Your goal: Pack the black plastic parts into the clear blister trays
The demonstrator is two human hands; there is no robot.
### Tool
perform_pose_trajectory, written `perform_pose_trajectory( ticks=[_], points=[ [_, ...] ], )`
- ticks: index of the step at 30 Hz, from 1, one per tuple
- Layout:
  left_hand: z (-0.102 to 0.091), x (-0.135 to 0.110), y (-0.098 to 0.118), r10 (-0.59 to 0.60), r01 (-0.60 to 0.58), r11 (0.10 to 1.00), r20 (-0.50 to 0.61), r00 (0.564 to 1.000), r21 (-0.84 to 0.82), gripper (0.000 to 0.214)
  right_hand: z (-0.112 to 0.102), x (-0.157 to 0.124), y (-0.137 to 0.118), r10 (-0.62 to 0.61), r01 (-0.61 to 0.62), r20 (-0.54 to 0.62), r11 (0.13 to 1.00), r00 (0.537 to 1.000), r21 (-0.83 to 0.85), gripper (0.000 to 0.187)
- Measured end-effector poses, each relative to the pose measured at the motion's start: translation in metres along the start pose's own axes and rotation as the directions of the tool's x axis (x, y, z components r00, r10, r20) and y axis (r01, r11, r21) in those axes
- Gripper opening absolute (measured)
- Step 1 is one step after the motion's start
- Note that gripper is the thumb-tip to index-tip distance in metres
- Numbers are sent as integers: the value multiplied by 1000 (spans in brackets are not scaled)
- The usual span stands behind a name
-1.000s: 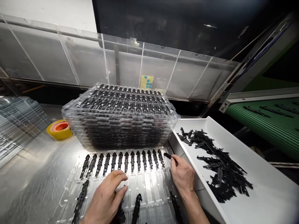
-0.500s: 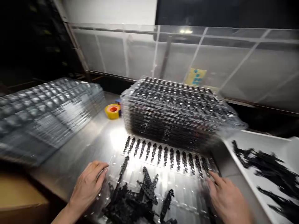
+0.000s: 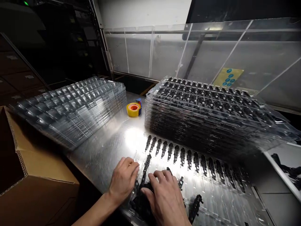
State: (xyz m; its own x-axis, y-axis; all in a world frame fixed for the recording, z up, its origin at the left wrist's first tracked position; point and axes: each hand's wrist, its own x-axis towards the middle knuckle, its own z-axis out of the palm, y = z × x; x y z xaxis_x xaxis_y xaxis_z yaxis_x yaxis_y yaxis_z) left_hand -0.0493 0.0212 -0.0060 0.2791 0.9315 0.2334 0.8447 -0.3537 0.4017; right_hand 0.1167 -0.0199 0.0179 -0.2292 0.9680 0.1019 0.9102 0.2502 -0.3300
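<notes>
A clear plastic tray point(image 3: 218, 201) lies on the metal table, its far row filled with slim black plastic parts point(image 3: 182, 157). My left hand point(image 3: 123, 177) is closed at the tray's left edge, thumb and fingers pinched on the rim. Over a loose heap of black plastic parts point(image 3: 141, 204) at the tray's near left, my right hand point(image 3: 166, 194) reaches down with its fingers apart and bent. It hides much of the heap. One long black part point(image 3: 146, 166) points away from the heap between my hands, and another point(image 3: 195, 207) lies right of my right hand.
Behind the tray stands a tall stack of filled clear trays point(image 3: 199, 100). A stack of clear trays point(image 3: 77, 106) stands at the left. Yellow tape point(image 3: 133, 110) sits between them. A cardboard box point(image 3: 42, 188) is at near left, a white bin point(image 3: 279, 172) at right.
My right hand has left the tray's right edge and moved left over the heap of black parts. My left hand stays at the left edge. The view has turned left.
</notes>
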Motion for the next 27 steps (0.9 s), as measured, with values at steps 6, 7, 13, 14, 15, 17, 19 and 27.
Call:
perform_pose_trajectory(
  ticks=[6, 7, 13, 14, 15, 17, 19, 27],
  points=[
    [4, 41, 33, -105, 4, 960, 347, 932, 279, 21, 23, -31, 20, 19, -24, -40, 994, 999, -107, 58],
    [5, 46, 37, -112, 5, 958, 360, 926, 286, 20, 27, -34, 22, 29, -33, -42, 993, 999, -112, 53],
    [10, 60, 59, -184, 34, 943, 433, 883, 332, 22, 32, -43, 36, -33, 35, -127, 999, 991, 12, 19],
    [8, 61, 60, -200, 51, 942, 431, 880, 332, 23, 31, -45, 39, -47, 53, -163, 998, 986, 35, 18],
    [6, 61, 59, -220, 75, 941, 426, 878, 331, 24, 31, -47, 43, -53, 64, -200, 997, 978, 52, 17],
    [-1, 59, 52, -265, 135, 938, 414, 871, 318, 25, 31, -52, 50, -46, 69, -267, 995, 963, 75, 16],
    [-11, 57, 40, -304, 190, 936, 411, 860, 295, 26, 31, -57, 57, -43, 76, -306, 992, 951, 97, 17],
    [-15, 55, 20, -357, 280, 926, 351, 866, 251, 25, 33, -67, 61, -22, 80, -301, 980, 953, 181, 15]
  ],
)
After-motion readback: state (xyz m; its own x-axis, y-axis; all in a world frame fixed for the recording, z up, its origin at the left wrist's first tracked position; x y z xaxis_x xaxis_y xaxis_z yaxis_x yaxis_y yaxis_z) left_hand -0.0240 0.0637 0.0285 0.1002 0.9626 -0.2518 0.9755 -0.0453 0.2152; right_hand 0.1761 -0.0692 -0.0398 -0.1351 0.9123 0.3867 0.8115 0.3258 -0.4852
